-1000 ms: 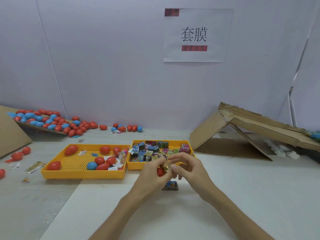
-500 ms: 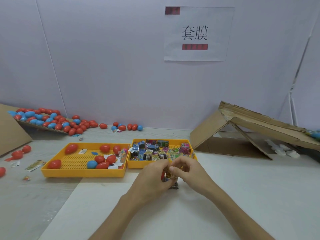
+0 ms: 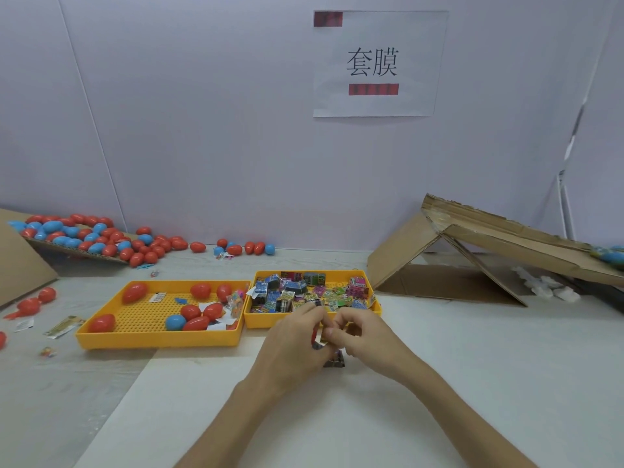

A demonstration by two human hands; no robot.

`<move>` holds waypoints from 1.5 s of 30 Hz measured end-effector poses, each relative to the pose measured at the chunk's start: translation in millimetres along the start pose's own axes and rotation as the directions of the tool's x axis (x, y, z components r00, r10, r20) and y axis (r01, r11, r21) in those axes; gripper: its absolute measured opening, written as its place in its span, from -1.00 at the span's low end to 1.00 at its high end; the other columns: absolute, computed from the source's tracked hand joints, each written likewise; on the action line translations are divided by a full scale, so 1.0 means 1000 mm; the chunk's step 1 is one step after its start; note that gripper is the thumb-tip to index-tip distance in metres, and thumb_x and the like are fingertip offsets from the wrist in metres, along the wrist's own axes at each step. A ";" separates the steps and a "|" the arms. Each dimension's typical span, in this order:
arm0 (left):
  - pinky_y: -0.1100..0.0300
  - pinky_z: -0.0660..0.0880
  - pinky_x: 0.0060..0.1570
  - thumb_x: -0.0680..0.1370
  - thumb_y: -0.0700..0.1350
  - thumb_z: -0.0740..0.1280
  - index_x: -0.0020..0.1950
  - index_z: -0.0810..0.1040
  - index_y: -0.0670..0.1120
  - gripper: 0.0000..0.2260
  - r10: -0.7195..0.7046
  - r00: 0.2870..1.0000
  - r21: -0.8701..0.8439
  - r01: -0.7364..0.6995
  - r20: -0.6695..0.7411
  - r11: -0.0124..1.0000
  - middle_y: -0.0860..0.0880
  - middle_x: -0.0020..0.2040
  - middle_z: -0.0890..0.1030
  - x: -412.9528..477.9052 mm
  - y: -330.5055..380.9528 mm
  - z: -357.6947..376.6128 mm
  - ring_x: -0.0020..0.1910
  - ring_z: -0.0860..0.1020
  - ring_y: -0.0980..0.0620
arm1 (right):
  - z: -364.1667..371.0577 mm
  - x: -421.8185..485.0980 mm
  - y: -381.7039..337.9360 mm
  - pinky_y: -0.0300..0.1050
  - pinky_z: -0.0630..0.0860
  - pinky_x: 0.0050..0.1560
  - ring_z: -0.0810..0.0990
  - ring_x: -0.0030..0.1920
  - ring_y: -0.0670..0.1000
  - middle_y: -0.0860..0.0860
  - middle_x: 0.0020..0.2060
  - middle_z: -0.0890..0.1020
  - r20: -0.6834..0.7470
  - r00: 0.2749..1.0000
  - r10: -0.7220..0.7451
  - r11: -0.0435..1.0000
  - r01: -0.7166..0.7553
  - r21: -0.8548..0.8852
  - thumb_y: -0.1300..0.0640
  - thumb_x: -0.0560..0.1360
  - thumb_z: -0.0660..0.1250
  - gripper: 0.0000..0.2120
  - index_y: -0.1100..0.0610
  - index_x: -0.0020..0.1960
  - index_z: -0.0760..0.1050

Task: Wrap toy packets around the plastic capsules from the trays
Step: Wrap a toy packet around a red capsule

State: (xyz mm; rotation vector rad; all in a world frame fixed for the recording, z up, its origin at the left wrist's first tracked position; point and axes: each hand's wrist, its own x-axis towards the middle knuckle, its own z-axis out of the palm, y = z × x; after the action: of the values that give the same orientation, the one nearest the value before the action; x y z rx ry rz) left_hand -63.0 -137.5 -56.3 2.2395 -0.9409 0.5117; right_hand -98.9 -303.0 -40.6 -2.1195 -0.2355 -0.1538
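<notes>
Just in front of the trays, my left hand (image 3: 292, 346) grips a red capsule (image 3: 314, 334), mostly hidden by the fingers. My right hand (image 3: 363, 337) pinches a small printed toy packet (image 3: 325, 336) against that capsule. Another packet (image 3: 334, 360) lies on the table under my hands. The left yellow tray (image 3: 158, 341) holds several red capsules and one blue one (image 3: 175, 322). The right yellow tray (image 3: 260, 320) is full of printed packets (image 3: 297, 292).
Many red and blue capsules (image 3: 101, 239) lie on a cardboard ramp and along the back wall at left. A folded cardboard ramp (image 3: 472, 251) stands at right. Loose wrappers (image 3: 64, 326) and capsules (image 3: 33, 304) lie at the table's left edge.
Both hands have dropped lower and nearer the table while working the packet onto the capsule; less of the red capsule shows between the fingers.
</notes>
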 end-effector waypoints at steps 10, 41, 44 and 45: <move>0.23 0.42 -0.24 0.42 -0.21 0.31 0.42 0.22 0.19 -0.36 -0.094 0.985 -0.403 0.145 0.145 0.904 0.13 -0.10 0.37 -0.003 0.001 0.003 -0.25 0.39 0.12 | -0.020 0.000 -0.002 -0.20 0.43 -0.34 0.45 -0.36 -0.05 -0.06 -0.37 0.54 -0.141 0.990 0.010 0.963 0.029 0.268 0.24 0.57 0.38 -0.87 0.12 -0.15 0.59; 0.18 0.63 -0.08 0.36 -0.10 0.53 0.03 0.64 -0.13 -0.72 -0.450 0.891 -0.922 0.226 0.064 0.316 -0.02 -0.08 0.72 0.008 -0.001 -0.019 0.00 0.71 -0.14 | -0.022 0.001 0.000 -0.21 0.49 -0.28 0.62 -0.24 0.00 0.03 -0.19 0.70 -0.136 0.989 0.059 0.786 0.038 0.618 0.50 0.47 0.25 -0.61 0.13 -0.06 0.75; 0.17 0.63 -0.04 0.29 -0.05 0.57 -0.01 0.71 0.02 -0.72 -0.439 0.894 -0.910 0.250 0.087 0.330 0.02 -0.04 0.71 0.008 0.000 -0.020 0.04 0.69 -0.09 | -0.021 0.001 0.001 -0.20 0.49 -0.26 0.62 -0.22 0.01 0.02 -0.14 0.71 -0.121 0.991 0.064 0.781 0.026 0.624 0.45 0.48 0.29 -0.64 0.10 -0.01 0.75; 0.15 0.63 -0.01 0.29 -0.05 0.57 0.01 0.71 0.07 -0.70 -0.432 0.897 -0.903 0.261 0.096 0.342 0.05 -0.02 0.70 0.008 0.000 -0.020 0.06 0.69 -0.07 | -0.021 0.001 0.000 -0.20 0.49 -0.26 0.62 -0.22 0.02 0.02 -0.12 0.71 -0.118 0.991 0.068 0.776 0.022 0.630 0.42 0.47 0.32 -0.67 0.09 0.00 0.75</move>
State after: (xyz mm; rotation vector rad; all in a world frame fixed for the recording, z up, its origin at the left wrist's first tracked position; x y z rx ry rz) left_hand -59.7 -127.0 -37.7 1.2578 -0.4065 -0.0698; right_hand -98.2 -321.2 -29.2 -1.4273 -0.1502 -0.1736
